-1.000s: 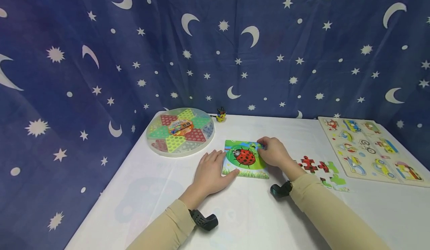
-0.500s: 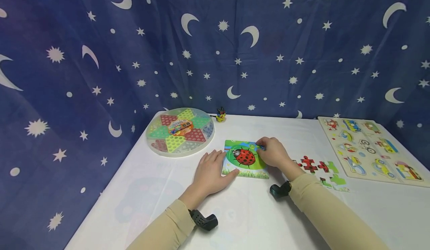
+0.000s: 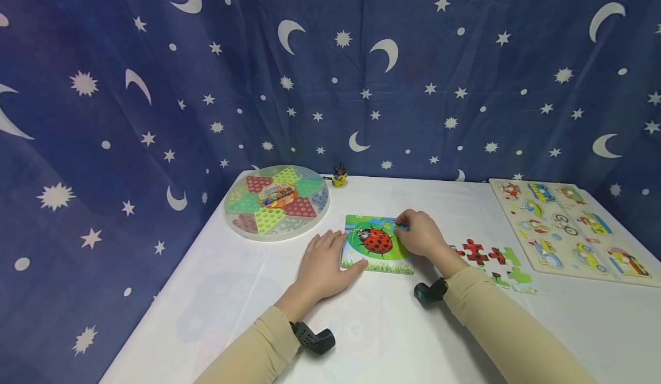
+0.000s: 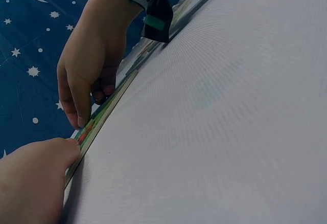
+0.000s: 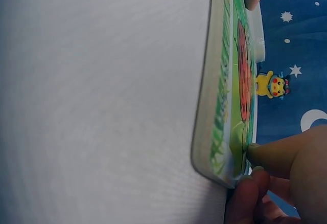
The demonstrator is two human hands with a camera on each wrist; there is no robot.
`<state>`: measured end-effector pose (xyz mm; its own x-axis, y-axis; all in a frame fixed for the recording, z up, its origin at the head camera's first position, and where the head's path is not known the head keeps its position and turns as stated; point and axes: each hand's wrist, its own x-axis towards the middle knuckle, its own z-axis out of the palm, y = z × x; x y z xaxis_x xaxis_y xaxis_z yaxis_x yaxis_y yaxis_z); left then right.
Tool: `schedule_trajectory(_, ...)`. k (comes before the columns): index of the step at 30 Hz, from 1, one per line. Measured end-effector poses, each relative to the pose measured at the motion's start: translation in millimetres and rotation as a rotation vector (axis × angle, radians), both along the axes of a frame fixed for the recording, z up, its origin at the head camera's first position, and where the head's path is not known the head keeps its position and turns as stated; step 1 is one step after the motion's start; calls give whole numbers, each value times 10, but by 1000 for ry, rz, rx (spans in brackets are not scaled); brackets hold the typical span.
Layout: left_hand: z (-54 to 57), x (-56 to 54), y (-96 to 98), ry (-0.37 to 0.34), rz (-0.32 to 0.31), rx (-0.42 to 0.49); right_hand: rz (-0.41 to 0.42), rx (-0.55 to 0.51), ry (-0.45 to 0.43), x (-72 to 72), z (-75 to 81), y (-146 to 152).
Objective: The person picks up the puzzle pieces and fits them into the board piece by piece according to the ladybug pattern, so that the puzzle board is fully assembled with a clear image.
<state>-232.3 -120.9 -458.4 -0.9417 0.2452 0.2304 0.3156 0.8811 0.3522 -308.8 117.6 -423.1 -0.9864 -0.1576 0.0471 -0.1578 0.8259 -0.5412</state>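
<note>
A square ladybug jigsaw puzzle board (image 3: 376, 243) lies flat on the white table, with a grass strip along its near edge. My left hand (image 3: 322, 263) rests at its left side, fingers extended along the edge and thumb on the near left corner. At the far right corner my right hand (image 3: 420, 235) bends over the board and pinches a small puzzle piece (image 3: 400, 225), mostly hidden by the fingers. In the right wrist view the right fingertips (image 5: 254, 153) are right at the board's corner. The left wrist view shows both hands close over the thin board.
Several loose red and green puzzle pieces (image 3: 475, 252) lie to the right of my right wrist. Farther right lies a wooden vehicle peg puzzle (image 3: 558, 220). A round Chinese checkers set (image 3: 279, 200) is at the back left, beside a small yellow figure (image 3: 339, 176). A starry blue curtain (image 3: 330, 74) hangs behind.
My right fingertips have shifted slightly at the far right corner. My left hand and the board stay in place.
</note>
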Motion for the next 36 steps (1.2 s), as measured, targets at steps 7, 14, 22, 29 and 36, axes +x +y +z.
schedule_trajectory(7,-6,5,14,3,-5,5,3,-25,-4,25,9,30)
schedule_trajectory(14,-4,10,20,-1,-7,6,9,-90,-2,40,38,96)
schedule_trajectory(22,2,15,10,-8,2,11,-25,-101,2,37,96,224)
schedule_trajectory(29,4,15,-3,6,1,5,-19,-68,-53,45,149,368)
schedule_trajectory(36,10,12,-2,5,-1,11,20,-9,-99,59,220,536)
